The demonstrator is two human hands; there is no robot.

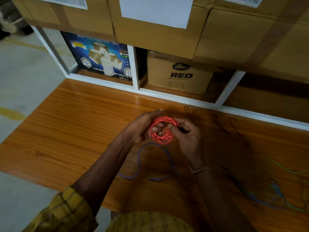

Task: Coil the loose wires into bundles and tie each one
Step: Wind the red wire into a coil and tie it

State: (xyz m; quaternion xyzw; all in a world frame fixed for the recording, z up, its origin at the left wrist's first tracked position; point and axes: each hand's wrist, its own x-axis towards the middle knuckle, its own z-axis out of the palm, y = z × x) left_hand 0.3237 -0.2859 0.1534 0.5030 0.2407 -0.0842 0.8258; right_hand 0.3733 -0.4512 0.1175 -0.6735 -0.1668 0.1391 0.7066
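Note:
A coil of red wire [163, 137] hangs between my two hands above the wooden table [70, 131]. My left hand [140, 128] holds the coil's left side, its fingers reaching through the loop. My right hand [187, 136] pinches the coil's right side with thumb and fingers. A loose blue wire [139, 163] lies in a wide loop on the table under my forearms. More loose blue and green wires [277, 196] trail over the table at the right. Several thin dark ties [219, 124] lie behind my hands.
Behind the table stands a white shelf frame [135, 67] with a blue tape carton [98, 57] and a brown carton [180, 76] inside. Large cardboard boxes [155, 22] sit on top. Concrete floor [21, 77] lies to the left.

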